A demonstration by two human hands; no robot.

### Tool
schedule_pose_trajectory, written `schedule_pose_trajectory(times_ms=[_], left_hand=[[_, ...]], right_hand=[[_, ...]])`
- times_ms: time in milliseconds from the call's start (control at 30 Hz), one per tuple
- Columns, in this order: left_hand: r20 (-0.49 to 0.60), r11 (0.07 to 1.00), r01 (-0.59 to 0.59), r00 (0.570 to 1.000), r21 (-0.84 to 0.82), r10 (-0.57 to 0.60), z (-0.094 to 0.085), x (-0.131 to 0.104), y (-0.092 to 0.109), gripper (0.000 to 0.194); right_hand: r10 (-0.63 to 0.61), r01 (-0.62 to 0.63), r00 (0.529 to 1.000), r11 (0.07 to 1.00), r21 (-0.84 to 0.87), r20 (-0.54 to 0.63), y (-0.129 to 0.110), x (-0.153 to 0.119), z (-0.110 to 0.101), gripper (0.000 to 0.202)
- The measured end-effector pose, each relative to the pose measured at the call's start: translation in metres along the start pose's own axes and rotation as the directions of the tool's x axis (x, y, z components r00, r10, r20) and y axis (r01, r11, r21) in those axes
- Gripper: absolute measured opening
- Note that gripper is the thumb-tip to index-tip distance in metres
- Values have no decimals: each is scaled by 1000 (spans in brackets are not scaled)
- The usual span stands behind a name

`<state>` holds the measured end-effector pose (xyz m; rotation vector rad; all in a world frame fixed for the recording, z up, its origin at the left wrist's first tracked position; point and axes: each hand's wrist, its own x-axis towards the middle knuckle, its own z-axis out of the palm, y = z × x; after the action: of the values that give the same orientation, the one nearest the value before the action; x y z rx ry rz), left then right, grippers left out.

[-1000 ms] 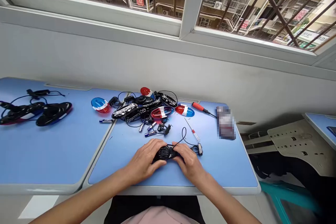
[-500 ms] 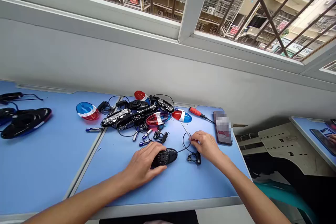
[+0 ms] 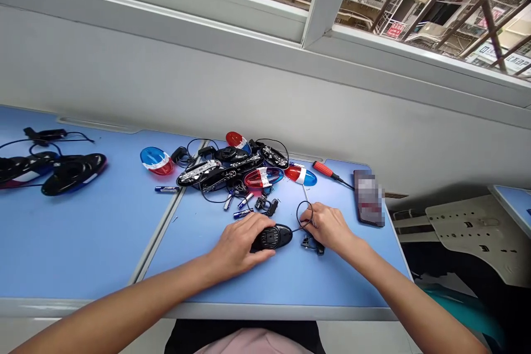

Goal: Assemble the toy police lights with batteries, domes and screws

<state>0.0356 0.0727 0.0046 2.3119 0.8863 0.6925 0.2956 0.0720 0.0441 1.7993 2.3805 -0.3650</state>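
Note:
My left hand [image 3: 244,240] is curled around a black oval bike-light housing [image 3: 282,235], which lies on the table with its round mount facing up. A thin black cable [image 3: 297,211] runs from the housing's right tip into a loop. At that loop, my right hand [image 3: 332,225] pinches the cable between thumb and fingers. Just below the right hand rests a small black handlebar clamp with a switch body [image 3: 313,244], partly covered by the hand. Another black clamp [image 3: 266,206] sits beyond the housing, beside several blue-and-white batteries [image 3: 243,214].
A pile of black housings [image 3: 226,174] and red-and-blue lenses [image 3: 263,177] lies at the back. A red-handled screwdriver [image 3: 326,170] and a phone [image 3: 368,198] are at the right. More black housings [image 3: 74,173] lie far left. A seam [image 3: 160,238] divides the blue tables.
The camera view has shifted, so the table scene appears farther right. My right hand has come slightly nearer the housing and covers more of the clamp. The left hand keeps its hold.

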Motion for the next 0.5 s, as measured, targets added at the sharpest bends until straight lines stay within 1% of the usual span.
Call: schedule_pose_trajectory(times_ms=[167,333,400,500], left_hand=[[21,1000,0,1000,-1,0,0,0,-1,44],[37,1000,-4,999,12,3,0,0,-2,44],[33,1000,-11,999,10,11,0,0,-2,44],[28,1000,-21,999,4,20,-1,0,-3,43]], right_hand=[[37,-37,999,999,-17,0,-8,3,-3,10],[46,-46,999,999,1,2,-14,6,0,16],[60,-60,998,998,25,-19,-14,6,0,15],[125,-118,988,990,79,-88,-5,1,-5,16]])
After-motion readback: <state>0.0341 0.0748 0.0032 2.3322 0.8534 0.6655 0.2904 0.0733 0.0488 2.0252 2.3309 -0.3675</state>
